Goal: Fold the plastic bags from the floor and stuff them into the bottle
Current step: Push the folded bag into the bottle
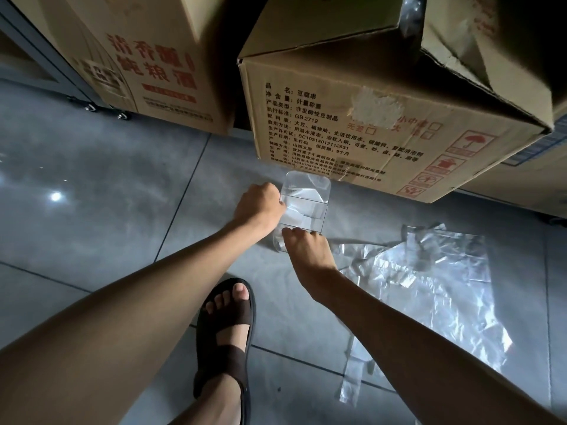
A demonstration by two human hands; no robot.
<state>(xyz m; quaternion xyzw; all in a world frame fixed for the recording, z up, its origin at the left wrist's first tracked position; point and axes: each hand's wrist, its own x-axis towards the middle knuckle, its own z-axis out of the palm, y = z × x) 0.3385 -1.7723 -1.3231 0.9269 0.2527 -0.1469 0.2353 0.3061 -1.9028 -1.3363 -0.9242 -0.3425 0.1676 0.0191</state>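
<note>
Dim room, bright glare on floor (55, 196) (edges bowed)

A red-lettered box (147, 62) stands at 11 o'clock, a black-printed box (352, 124) at 1 o'clock, on grey tiles (92, 185). A brown sandal (227, 354) is at 6 o'clock.

The right hand (310, 253) hides part of the bottle (306, 194); cardboard boxes (368, 124) are cropped above

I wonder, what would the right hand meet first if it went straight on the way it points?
The clear bottle, which the right hand seems to touch with its fingertips; beyond it, the cardboard box.
</note>
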